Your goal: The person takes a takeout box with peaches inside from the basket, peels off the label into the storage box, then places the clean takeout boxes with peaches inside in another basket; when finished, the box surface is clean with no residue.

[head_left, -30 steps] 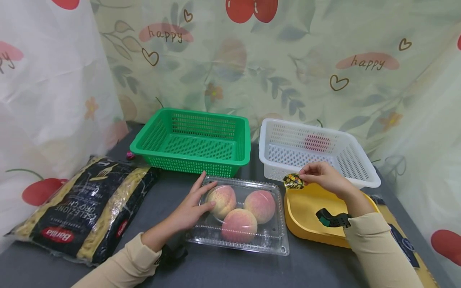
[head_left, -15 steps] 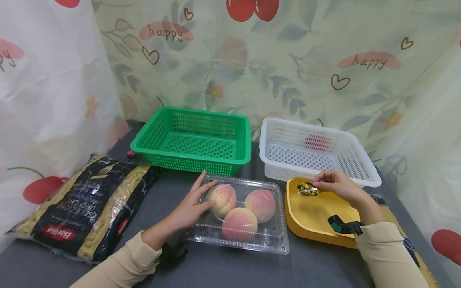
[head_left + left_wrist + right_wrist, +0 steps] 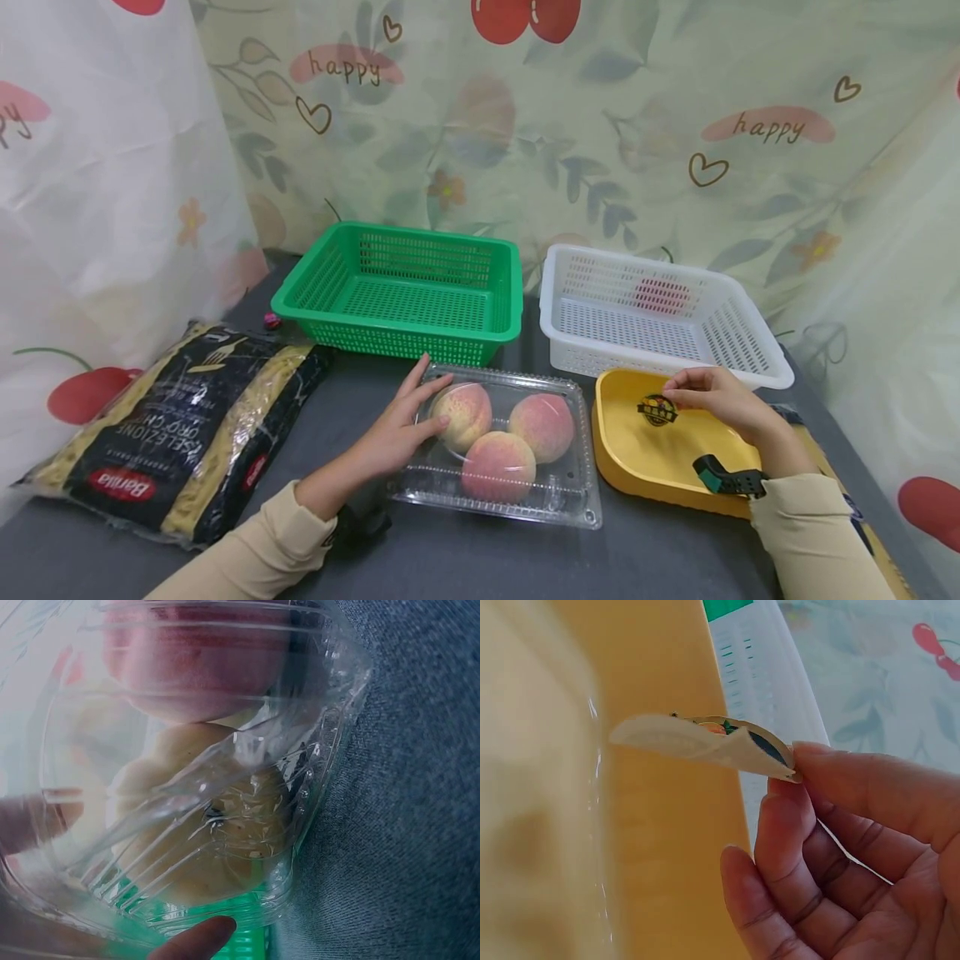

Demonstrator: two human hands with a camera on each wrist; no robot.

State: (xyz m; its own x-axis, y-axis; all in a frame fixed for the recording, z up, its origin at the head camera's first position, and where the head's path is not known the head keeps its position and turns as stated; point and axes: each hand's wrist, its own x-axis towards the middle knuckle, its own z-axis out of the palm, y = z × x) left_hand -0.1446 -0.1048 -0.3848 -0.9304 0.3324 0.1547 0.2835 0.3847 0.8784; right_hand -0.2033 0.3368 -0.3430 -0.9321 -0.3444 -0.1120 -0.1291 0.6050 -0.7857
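My right hand [image 3: 723, 404] pinches the edge of a black-and-gold sticker [image 3: 657, 410] with a fruit print, over the yellow tray [image 3: 630, 475]. In the right wrist view, the thumb and index finger grip one end of the sticker [image 3: 679, 739]; its whitish underside shows and the edge curls up. My left hand [image 3: 393, 433] rests with spread fingers on the left side of a clear plastic clamshell box [image 3: 566, 500]. Inside the box lie three pink-and-yellow peaches [image 3: 498, 467]. The left wrist view shows a peach [image 3: 202, 810] through the creased plastic.
Behind the box stands a green basket [image 3: 405, 342], with a white basket [image 3: 592, 358] to its right. A large bag of Barilla pasta [image 3: 172, 433] lies on the left. Patterned curtains [image 3: 570, 142] surround the grey tabletop [image 3: 450, 558].
My right hand has moved right and slightly toward me with the sticker, from the yellow tray's back left corner to over its inside. The left hand has stayed on the box.
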